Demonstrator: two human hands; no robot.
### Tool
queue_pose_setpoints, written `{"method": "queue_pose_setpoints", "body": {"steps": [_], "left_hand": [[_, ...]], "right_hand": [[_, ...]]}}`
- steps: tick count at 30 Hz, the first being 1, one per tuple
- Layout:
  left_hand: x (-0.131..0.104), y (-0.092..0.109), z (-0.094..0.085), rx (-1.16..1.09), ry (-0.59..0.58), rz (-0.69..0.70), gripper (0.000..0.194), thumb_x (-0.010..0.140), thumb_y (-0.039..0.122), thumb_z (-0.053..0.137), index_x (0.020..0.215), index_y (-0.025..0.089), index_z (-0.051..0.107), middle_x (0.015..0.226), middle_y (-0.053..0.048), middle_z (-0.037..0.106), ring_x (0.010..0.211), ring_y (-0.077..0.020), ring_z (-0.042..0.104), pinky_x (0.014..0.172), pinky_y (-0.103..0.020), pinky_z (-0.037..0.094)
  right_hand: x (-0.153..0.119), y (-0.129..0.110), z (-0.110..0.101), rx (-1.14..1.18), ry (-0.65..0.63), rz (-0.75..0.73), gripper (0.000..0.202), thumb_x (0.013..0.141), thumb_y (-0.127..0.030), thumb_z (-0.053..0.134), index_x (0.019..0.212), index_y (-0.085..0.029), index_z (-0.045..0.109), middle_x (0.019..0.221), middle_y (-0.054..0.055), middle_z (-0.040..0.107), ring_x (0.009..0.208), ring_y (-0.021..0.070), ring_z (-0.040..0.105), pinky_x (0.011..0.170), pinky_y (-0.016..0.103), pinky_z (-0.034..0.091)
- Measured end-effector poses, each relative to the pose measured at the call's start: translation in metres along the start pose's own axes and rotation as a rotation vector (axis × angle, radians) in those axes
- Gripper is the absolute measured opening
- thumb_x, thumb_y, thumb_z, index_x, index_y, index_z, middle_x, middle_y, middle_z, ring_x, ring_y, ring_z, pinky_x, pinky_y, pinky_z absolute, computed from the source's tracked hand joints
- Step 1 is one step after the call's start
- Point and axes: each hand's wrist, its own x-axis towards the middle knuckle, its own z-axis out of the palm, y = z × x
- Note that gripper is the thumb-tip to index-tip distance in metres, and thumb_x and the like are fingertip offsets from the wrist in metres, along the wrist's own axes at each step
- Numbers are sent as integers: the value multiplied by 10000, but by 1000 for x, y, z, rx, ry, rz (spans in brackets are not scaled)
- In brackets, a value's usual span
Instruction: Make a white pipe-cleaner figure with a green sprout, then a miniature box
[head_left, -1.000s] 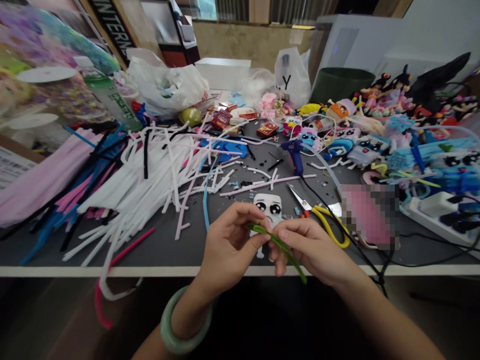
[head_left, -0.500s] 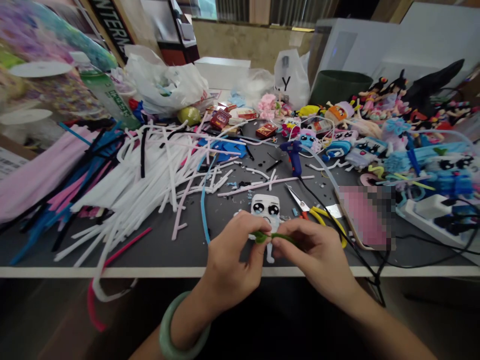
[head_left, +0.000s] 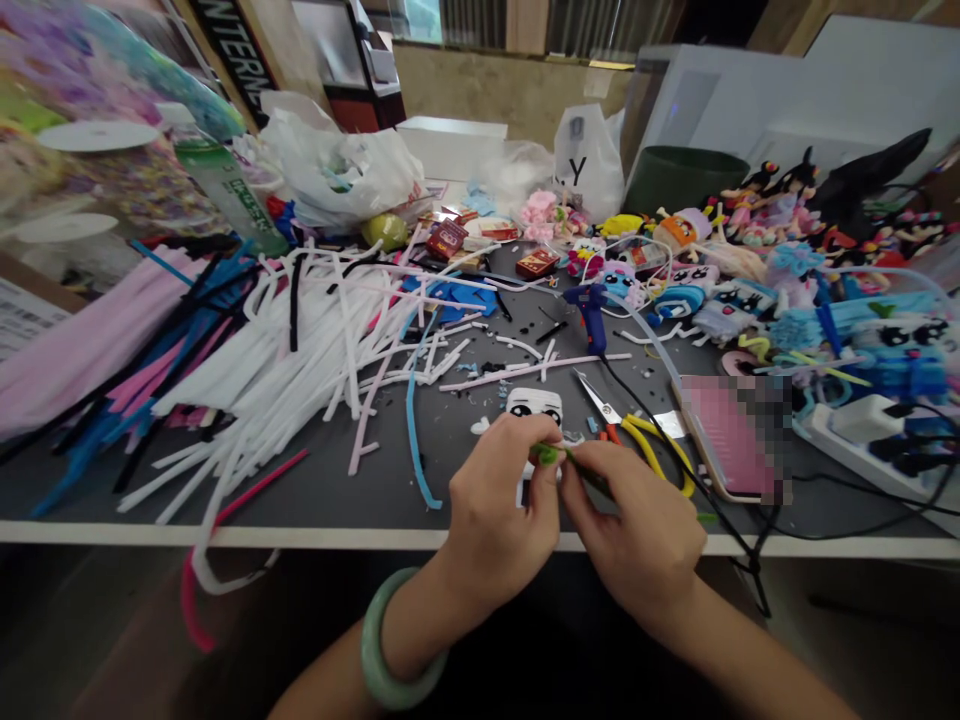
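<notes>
A green pipe cleaner (head_left: 548, 455) is pinched between my two hands, just above the table's front edge. My left hand (head_left: 506, 500) is closed on its curled end, with thumb and forefinger together. Close beside it, my right hand (head_left: 637, 510) grips the same piece, and most of that length is hidden by the fingers. Behind the hands lies a white figure with big black eyes (head_left: 535, 405), its lower part largely covered. Scissors with yellow and orange handles (head_left: 611, 415) lie beyond my right hand.
White pipe cleaners (head_left: 262, 370) spread across the left, some hanging over the front edge. A blue glue gun (head_left: 591, 318) stands behind the scissors. At right are a phone (head_left: 727, 435), a power strip (head_left: 862, 430) with cables, and several plush-like figures (head_left: 739, 305).
Both hands have shifted slightly right and closer together, still holding the green pipe cleaner. They now cover more of the white figure. A green tip shows beyond my right hand.
</notes>
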Motion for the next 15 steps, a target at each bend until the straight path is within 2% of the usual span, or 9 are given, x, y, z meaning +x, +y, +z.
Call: {"method": "queue_pose_setpoints", "body": {"steps": [3, 6, 10, 12, 15], "left_hand": [[2, -4, 0, -85, -24, 49, 264, 831, -4, 517, 977, 212, 563, 858, -20, 629, 824, -150, 623, 762, -288, 523], [4, -7, -1, -180, -28, 126, 293, 820, -42, 513, 953, 213, 564, 859, -20, 615, 812, -144, 602, 732, -287, 516], [6, -7, -2, -210, -40, 230, 346, 795, -80, 518, 968, 217, 560, 897, -27, 602, 806, -137, 578, 714, -288, 517], [6, -7, -3, -204, -50, 284, 339, 786, -78, 524, 953, 214, 567, 917, -35, 602, 802, -137, 570, 712, -291, 519], [6, -7, -6, -196, -54, 332, 292, 784, -53, 534, 904, 209, 581, 945, -42, 611, 795, -137, 565, 697, -291, 514]], "right_hand": [[13, -1, -11, 300, -117, 197, 69, 871, -145, 605, 874, -194, 653, 776, 23, 736, 673, 127, 699, 650, 225, 568], [22, 3, -19, 665, -259, 478, 22, 850, -213, 663, 836, -198, 668, 743, 4, 721, 644, 119, 689, 617, 214, 567], [27, 13, -20, 1164, -423, 803, 145, 855, -318, 692, 799, -193, 645, 652, -3, 703, 585, 138, 699, 582, 237, 575], [28, 16, -18, 1333, -467, 903, 174, 824, -321, 731, 794, -191, 619, 626, -15, 692, 545, 132, 684, 559, 236, 567], [27, 17, -16, 1441, -580, 958, 194, 813, -340, 742, 814, -177, 636, 625, -12, 691, 528, 126, 675, 549, 232, 560]]}}
